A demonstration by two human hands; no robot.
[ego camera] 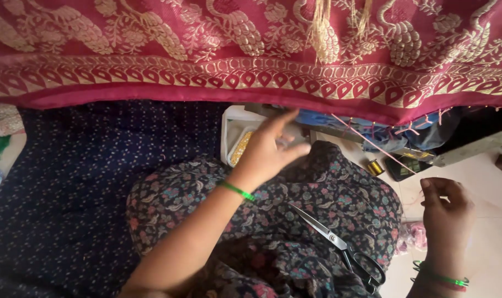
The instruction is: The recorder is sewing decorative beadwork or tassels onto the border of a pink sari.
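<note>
scissors (339, 246) resting on floral lap; left hand (268, 152), fingers spread and empty, reaching toward white tray of gold beads (237, 138); right hand (445, 212) pinching pink thread (367, 140) running up to maroon brocade sari (251, 49); bead-picking step, fine pinch needed next.

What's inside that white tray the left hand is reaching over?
The white tray shows a heap of small golden pieces in one compartment. The left hand covers its right part, and the red embroidered cloth hangs over its far edge, so the rest stays hidden.
</note>
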